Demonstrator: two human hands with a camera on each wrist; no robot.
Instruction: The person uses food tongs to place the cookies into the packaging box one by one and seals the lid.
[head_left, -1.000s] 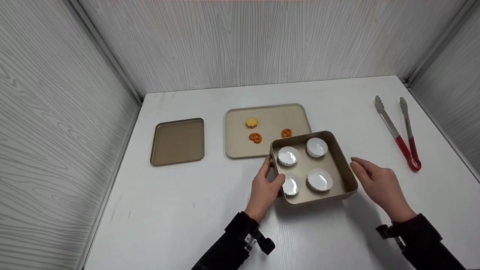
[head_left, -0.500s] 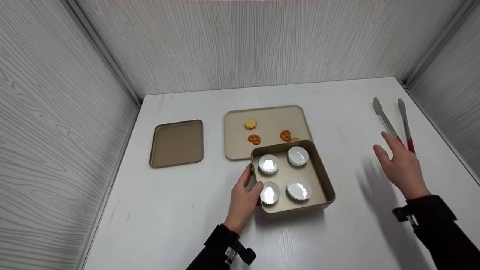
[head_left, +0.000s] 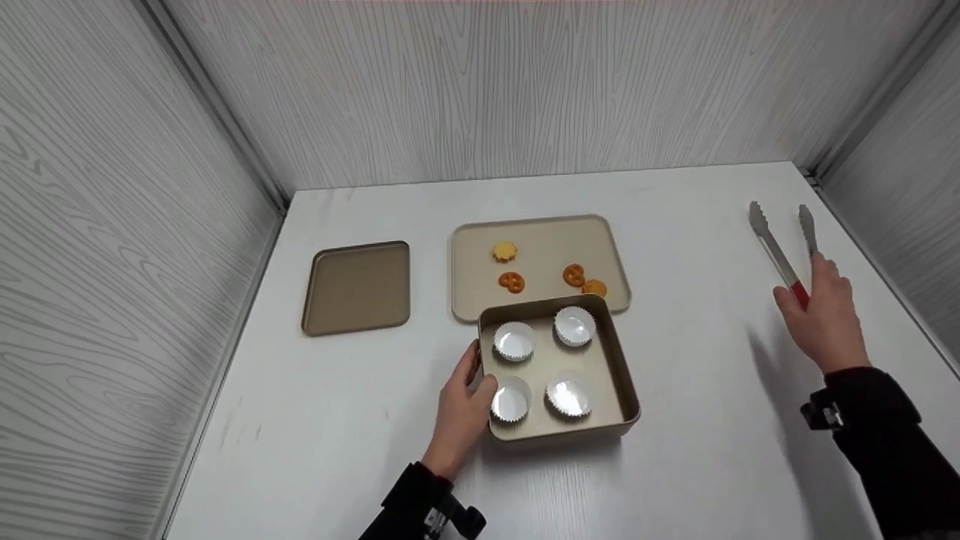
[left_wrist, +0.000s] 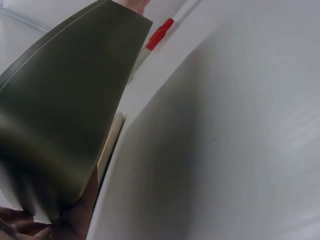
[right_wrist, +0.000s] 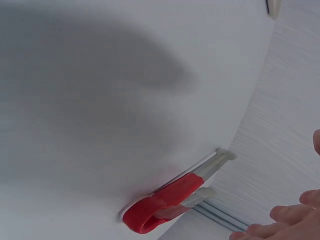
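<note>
My left hand [head_left: 459, 416] grips the left wall of a square, gold-brown baking pan [head_left: 540, 367], thumb at the rim and fingers outside. Several white fluted baking cups [head_left: 514, 341] stand in the pan. In the left wrist view, the pan's outside [left_wrist: 65, 100] is lifted over the table, with its shadow below. My right hand [head_left: 829, 322] is over the red handles of the metal tongs [head_left: 780, 259], fingers extended. The right wrist view shows the tongs [right_wrist: 170, 195] lying spread on the table, with a gap between them and the fingers [right_wrist: 290, 215].
Behind the pan lies a beige rectangular tray [head_left: 540, 236]. On it are a yellow scalloped biscuit [head_left: 505, 250], two pretzels [head_left: 511, 282] and a round orange-yellow biscuit [head_left: 595, 288]. A brown square tray [head_left: 356, 289] sits at left. Wood-grain walls [head_left: 480, 90] enclose the table.
The left hand has carried the pan left and toward me, uncovering the round biscuit. The right hand has left the pan's right side and moved right, over the tongs.
</note>
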